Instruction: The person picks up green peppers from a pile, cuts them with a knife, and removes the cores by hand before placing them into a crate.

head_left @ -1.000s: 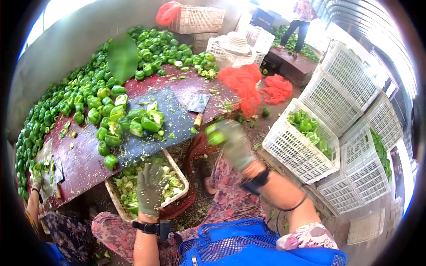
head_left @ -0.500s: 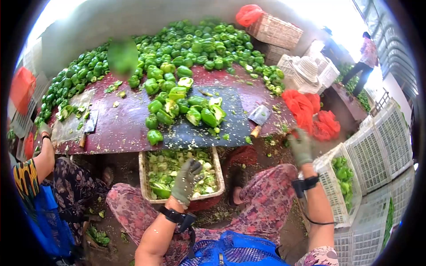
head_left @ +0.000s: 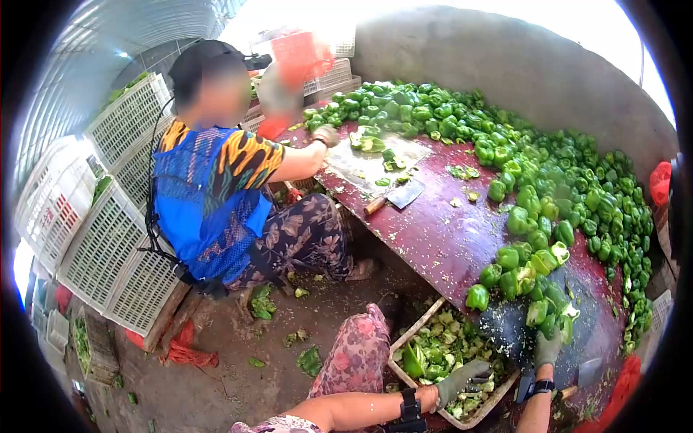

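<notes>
My left hand (head_left: 462, 381), in a grey-green glove, hangs over a tub (head_left: 395, 353) of pale and green pepper scraps (head_left: 447, 346). Its fingers are stretched out, with nothing seen in them. My right hand (head_left: 548, 351), gloved too, reaches onto the dark mat (head_left: 509, 325) and touches a group of green bell peppers (head_left: 538, 312), some cut open. Its fingertips are partly hidden against the peppers, so I cannot see whether they grip one. To the right of that hand lies a cleaver (head_left: 588, 372) on the mat.
A large heap of green bell peppers (head_left: 570, 180) lines the table (head_left: 440, 231) by the wall. On the left a co-worker (head_left: 216, 187) sits, one hand near cut peppers; a second cleaver (head_left: 406, 193) lies close by. White crates (head_left: 108, 245) stand behind them. Leaves litter the floor.
My view has swung left toward the co-worker. My right hand has moved from beyond the table's right side to the peppers on the mat. My left hand stays over the tub.
</notes>
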`<state>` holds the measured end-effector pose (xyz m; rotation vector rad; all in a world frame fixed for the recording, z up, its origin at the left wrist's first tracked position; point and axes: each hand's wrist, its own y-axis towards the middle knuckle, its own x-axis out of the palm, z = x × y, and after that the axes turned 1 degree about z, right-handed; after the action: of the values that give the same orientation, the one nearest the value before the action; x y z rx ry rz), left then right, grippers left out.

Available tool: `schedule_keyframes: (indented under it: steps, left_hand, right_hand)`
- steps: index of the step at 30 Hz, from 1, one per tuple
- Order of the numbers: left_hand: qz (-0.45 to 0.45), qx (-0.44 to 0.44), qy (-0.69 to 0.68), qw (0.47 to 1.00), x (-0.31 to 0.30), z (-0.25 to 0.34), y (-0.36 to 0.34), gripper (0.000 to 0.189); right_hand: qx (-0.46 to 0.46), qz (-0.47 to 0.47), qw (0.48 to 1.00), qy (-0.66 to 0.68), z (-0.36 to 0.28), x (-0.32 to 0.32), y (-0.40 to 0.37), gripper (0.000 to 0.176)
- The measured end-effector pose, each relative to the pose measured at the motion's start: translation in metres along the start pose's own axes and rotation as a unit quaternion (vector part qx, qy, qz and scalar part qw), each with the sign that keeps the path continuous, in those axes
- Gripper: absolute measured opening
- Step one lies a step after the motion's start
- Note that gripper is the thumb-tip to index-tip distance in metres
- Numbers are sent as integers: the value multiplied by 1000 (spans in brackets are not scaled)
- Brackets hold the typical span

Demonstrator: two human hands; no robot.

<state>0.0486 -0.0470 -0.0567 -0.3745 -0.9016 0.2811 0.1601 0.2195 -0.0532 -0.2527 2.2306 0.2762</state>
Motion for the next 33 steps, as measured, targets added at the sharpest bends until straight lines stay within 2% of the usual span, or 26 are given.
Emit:
schedule_keyframes:
  steps: [3,4,5,7,8,9,11,13,15,16,19,20,21,23,24,25,26,27,29,31,33]
  left_hand:
    - [-16,16,-8,1000,-5,-8,6,66]
    - [-13,4,-37,999,-3,-8,4,48]
    - [-18,9,-28,999,-2,-7,4,48]
    - [-14,20,-2,1000,0,-4,0,48]
    - [-9,18,4,1000,2,-2,-3,49]
    - [-12,20,-5,1000,0,-2,-1,49]
    - [-16,22,-25,999,-5,-7,6,50]
    - [13,29,-14,999,-2,-4,3,50]
    - [11,72,47,996,-11,5,9,49]
    - [-8,149,77,986,-15,6,11,51]
    - [13,119,26,992,-14,12,18,52]
    - [12,170,78,982,-12,17,15,61]
    - [17,219,128,967,-9,24,9,70]
    - [17,187,41,981,-5,33,15,81]
    - [3,168,23,986,-9,32,19,95]
    - [12,253,81,964,-13,30,28,93]
    - [32,227,56,972,-13,30,29,88]
    - [51,200,32,978,-13,33,28,84]
    - [20,145,-15,989,-19,36,21,74]
    - [0,117,-11,993,-24,36,19,67]
    - [-8,117,44,992,-26,34,19,62]
  right_hand:
    - [-169,-11,981,-90,25,11,-14,48]
    - [-201,-34,971,-127,17,5,-26,43]
    - [-250,-45,952,-169,10,-2,-34,44]
    - [-295,-40,944,-142,11,-10,-36,48]
    - [-205,-33,978,24,21,-5,-35,49]
    - [-109,-28,975,189,27,2,-32,49]
    - [71,-2,881,468,-21,-14,-51,49]
    - [58,-59,921,381,55,20,-11,44]
    - [39,-26,896,442,41,13,-17,43]
    - [28,-13,882,471,24,7,-23,43]
    - [-8,-31,856,516,-26,-9,-48,42]
    - [-23,-12,876,482,-30,-3,-55,42]
    - [6,-43,873,487,-85,-22,-93,39]
    - [-102,-99,938,315,-68,-1,-111,37]
    - [-115,-156,946,258,-98,-12,-138,38]
    - [-128,-213,948,200,-128,-22,-165,39]
    - [-261,-160,949,82,-122,-17,-175,41]
    - [-386,-101,916,-38,-116,-12,-184,43]
    - [-305,-278,911,23,-141,-33,-190,47]
    - [-354,-352,866,28,-149,-50,-188,44]
    - [-361,-366,858,10,-142,-51,-182,40]
